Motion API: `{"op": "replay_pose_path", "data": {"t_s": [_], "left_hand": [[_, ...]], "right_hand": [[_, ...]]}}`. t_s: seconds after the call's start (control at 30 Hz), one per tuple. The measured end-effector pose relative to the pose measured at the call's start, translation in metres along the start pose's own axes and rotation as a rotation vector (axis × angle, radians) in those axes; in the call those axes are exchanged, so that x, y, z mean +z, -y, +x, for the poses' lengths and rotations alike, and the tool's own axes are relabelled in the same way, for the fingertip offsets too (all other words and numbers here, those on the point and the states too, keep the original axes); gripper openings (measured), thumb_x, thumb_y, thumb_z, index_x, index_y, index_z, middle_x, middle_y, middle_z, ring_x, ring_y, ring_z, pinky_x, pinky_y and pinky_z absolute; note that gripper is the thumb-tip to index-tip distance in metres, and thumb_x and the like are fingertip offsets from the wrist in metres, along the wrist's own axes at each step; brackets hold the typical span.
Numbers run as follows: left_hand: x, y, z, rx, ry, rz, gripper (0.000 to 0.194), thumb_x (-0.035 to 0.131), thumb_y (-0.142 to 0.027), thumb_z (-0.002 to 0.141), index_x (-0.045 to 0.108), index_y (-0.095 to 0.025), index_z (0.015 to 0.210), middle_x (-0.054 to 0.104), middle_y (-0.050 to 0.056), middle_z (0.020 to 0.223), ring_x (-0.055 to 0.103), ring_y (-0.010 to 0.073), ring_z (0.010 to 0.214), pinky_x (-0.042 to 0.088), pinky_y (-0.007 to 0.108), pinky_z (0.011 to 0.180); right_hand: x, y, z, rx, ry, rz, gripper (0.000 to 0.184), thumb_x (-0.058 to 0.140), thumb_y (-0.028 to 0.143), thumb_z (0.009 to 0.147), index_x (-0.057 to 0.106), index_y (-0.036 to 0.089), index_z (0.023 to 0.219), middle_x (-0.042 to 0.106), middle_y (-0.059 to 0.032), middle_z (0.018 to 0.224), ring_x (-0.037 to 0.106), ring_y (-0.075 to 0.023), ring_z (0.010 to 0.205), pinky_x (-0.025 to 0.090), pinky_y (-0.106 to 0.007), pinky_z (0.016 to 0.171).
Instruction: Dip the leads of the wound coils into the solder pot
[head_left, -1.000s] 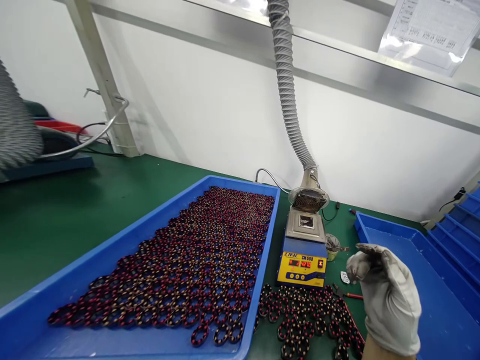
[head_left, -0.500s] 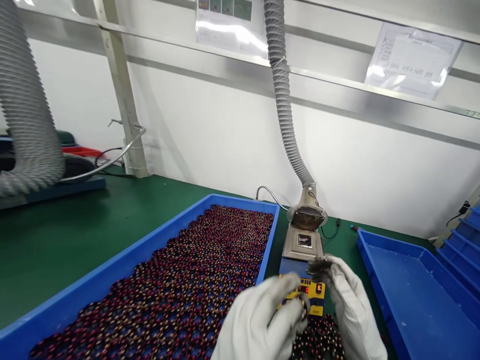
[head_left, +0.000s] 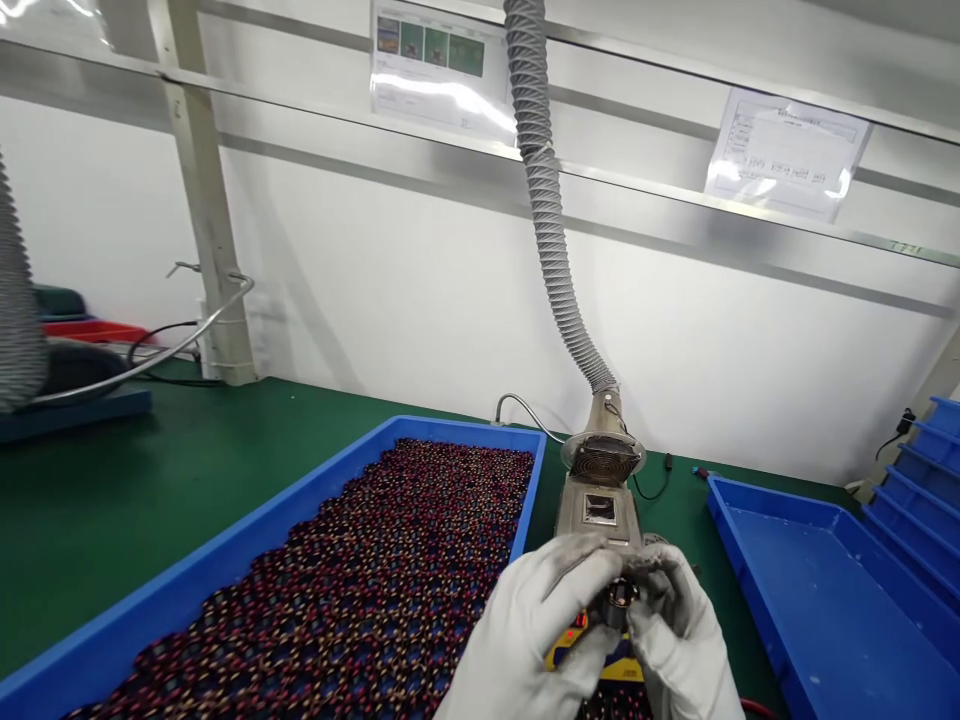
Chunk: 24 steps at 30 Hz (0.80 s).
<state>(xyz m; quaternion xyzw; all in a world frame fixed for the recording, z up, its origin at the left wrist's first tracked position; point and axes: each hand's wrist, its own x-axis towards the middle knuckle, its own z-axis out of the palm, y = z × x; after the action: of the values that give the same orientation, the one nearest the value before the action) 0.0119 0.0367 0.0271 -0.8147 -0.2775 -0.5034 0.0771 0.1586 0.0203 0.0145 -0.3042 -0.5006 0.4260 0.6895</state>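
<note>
My left hand, in a white glove, closes its thumb and fingers around a small dark ring-shaped part with coppery glints. From the other side my right hand, also gloved and smudged dark at the fingertips, pinches the same part. Both hands meet in front of a solder pot whose yellow front panel with red digits is partly covered by them. To the left, a long blue tray holds rows of many dark parts with red and copper-coloured ends. More such parts show below my hands.
A grey ribbed hose runs down to a metal hood over the pot. At right lies a shallow blue tray beside stacked blue trays. The green table meets a white wall behind.
My left hand has brought the ring-shaped part across to my right hand, and the fingers of both now meet on it. The camera view has shifted slightly.
</note>
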Motion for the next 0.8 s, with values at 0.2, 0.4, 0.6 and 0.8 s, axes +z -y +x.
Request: {"op": "replay_pose_path", "data": {"t_s": [0.2,0.4,0.6,0.8], "left_hand": [[-0.004,0.002,0.002,0.065,-0.124,0.011,0.017,0.052,-0.022,0.081,0.052,-0.021,0.099,0.061,0.005,0.102,0.055,0.0174,0.099,0.049,0.03,0.08],[-0.001,0.003,-0.001,-0.004,-0.065,0.011,0.03,0.051,-0.019,0.078,0.048,-0.02,0.108,0.058,0.008,0.111,0.054,0.019,0.102,0.049,0.031,0.081],[-0.003,0.005,0.0,0.105,-0.124,0.056,0.021,0.049,-0.018,0.08,0.052,-0.018,0.1,0.061,0.008,0.103,0.055,0.0205,0.097,0.048,0.035,0.079],[-0.004,0.002,0.005,0.038,-0.104,-0.039,0.022,0.052,-0.012,0.072,0.052,-0.022,0.092,0.062,0.005,0.101,0.057,0.0181,0.095,0.05,0.031,0.077]], "right_hand": [[0.006,-0.014,0.005,-0.041,0.206,0.099,0.023,0.061,0.037,0.074,0.063,0.027,0.095,0.066,-0.0049,0.087,0.062,-0.0201,0.071,0.051,-0.034,0.069],[0.014,-0.007,0.002,0.003,0.02,0.046,0.022,0.073,0.026,0.064,0.065,0.022,0.084,0.068,-0.0066,0.085,0.062,-0.0202,0.078,0.051,-0.029,0.069],[0.022,-0.006,-0.001,0.054,-0.04,0.124,0.031,0.079,0.022,0.055,0.066,0.024,0.083,0.068,-0.0041,0.086,0.062,-0.0182,0.076,0.05,-0.028,0.073],[0.033,0.003,-0.006,0.23,0.022,0.354,0.032,0.074,0.036,0.061,0.067,0.021,0.088,0.068,-0.0078,0.085,0.061,-0.0246,0.088,0.047,-0.038,0.08]]}}
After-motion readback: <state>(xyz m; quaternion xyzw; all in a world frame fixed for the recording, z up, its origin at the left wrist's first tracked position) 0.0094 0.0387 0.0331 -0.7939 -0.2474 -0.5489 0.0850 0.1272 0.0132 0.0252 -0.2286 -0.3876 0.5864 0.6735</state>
